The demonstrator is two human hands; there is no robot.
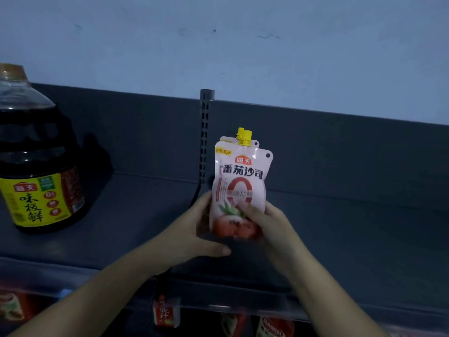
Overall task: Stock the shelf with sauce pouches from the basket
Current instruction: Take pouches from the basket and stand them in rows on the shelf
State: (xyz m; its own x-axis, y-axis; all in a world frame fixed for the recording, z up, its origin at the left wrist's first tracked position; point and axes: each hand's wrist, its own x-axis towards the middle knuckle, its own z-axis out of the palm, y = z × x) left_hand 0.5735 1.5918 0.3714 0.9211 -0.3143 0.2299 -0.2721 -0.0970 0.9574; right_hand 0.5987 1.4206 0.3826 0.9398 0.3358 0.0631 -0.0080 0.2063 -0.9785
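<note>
Left hand [192, 229] braces, right hand [269, 222] grips pouches [240, 176]; bottle [36, 166] well apart.

Both arms bare, reaching forward and converging near centre.

Left forearm [97, 295] enters from the near left and runs diagonally up and right. Left hand [192, 229] edge-on, palm turned right. Fingers [205, 199] straight and together, laid up along the left edge of the tomato sauce pouches [239, 181]. Thumb [216, 251] stretched out to the right, below the pouches' bottom edge; contact there unclear.

Right forearm [323, 288] enters from the near right and runs up and left. Right hand [267, 222] grips the pouches at the lower right, fingertips [245, 210] curled onto the front face. Right thumb not visible.

Wrists well apart, hands close together.
</note>
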